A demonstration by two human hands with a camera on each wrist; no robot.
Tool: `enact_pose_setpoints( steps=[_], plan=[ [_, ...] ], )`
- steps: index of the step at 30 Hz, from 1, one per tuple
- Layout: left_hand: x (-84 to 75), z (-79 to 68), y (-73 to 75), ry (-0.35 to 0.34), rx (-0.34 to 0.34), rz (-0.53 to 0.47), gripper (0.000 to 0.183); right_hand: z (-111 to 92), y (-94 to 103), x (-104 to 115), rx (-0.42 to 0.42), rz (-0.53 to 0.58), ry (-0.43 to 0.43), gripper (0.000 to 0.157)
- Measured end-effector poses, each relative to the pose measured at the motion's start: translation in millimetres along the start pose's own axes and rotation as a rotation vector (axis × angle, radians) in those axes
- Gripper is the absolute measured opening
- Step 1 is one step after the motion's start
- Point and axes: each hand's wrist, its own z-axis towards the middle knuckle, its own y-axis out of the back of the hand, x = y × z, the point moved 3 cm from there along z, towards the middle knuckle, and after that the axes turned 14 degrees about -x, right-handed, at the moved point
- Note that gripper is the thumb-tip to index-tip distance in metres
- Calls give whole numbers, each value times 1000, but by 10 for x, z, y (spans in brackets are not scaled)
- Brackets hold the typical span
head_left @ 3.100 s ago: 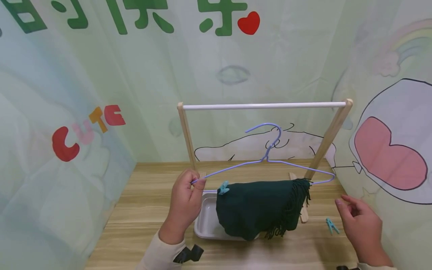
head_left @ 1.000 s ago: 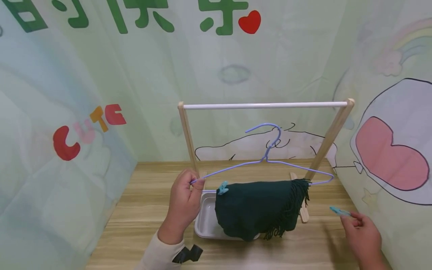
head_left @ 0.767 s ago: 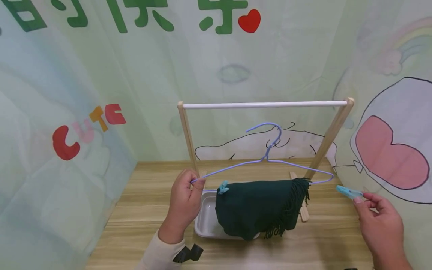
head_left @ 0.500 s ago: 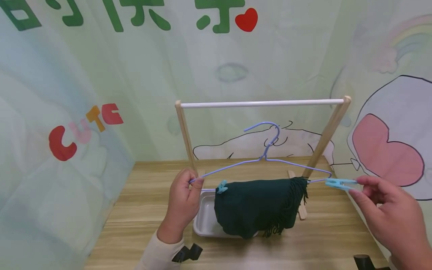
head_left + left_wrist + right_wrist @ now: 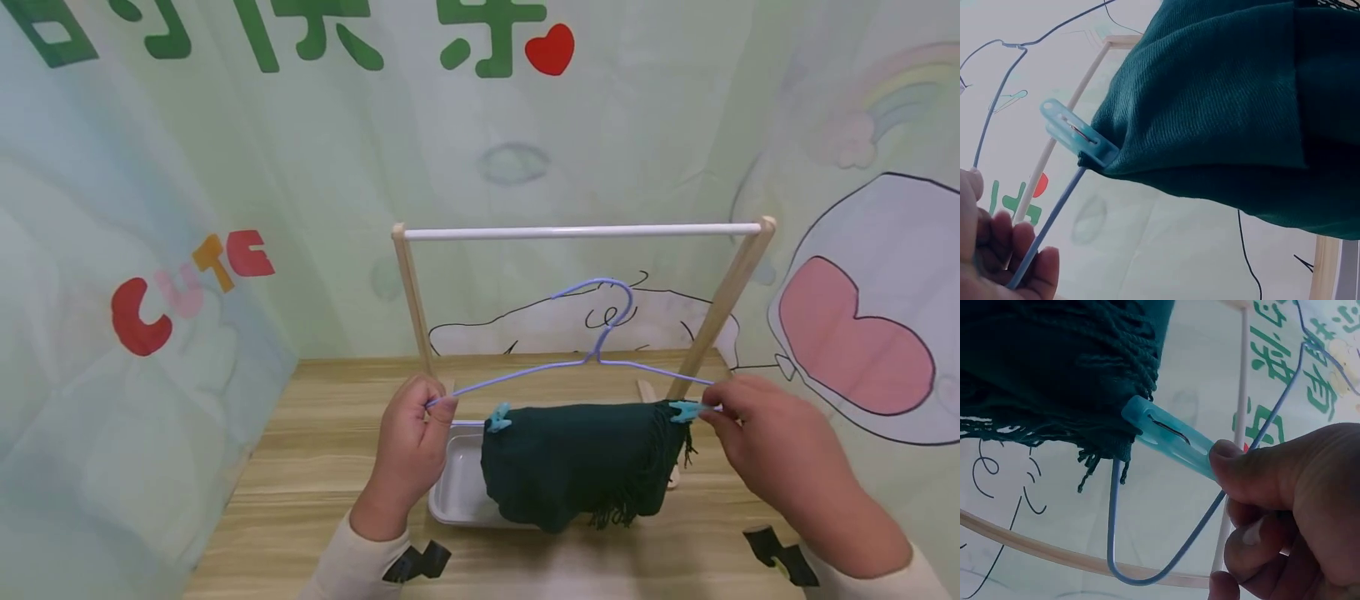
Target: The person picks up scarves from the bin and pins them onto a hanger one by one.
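Observation:
A dark green fringed scarf [image 5: 577, 458] hangs folded over the bottom bar of a blue wire hanger [image 5: 517, 372]. My left hand [image 5: 414, 442] grips the hanger's left end. Near it, a light blue clothespin [image 5: 1079, 132] clips the scarf's left corner to the bar. At the other end, my right hand [image 5: 772, 442] pinches a second clothespin [image 5: 1169, 437] by its tail between thumb and fingers. That pin's front end sits on the fringed corner, right at the bar, in the right wrist view.
Behind the hanger stands a wooden rack with a white rod [image 5: 585, 232] across its top. A grey tray [image 5: 453, 492] rests on the wood-grain table [image 5: 300, 467], partly hidden under the scarf. Printed curtains enclose the back and sides.
My right hand has picked up the second clothespin from the table and brought it up and left onto the scarf's fringed corner. The left hand has kept its grip on the hanger.

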Motion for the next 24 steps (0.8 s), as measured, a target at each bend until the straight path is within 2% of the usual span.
enact_pose_setpoints(
  steps=[11,19,24],
  plan=[
    [-28,-16,-7,-38,5,-36,28,6,-102,43,42,-29,26,15],
    [-55,-27,-17,-81,-12,-57,28,-11,-157,75,-17,-54,113,18],
    [-53,-30,-15,-95,-11,-59,28,-20,-163,85,-37,-59,107,23]
  ],
)
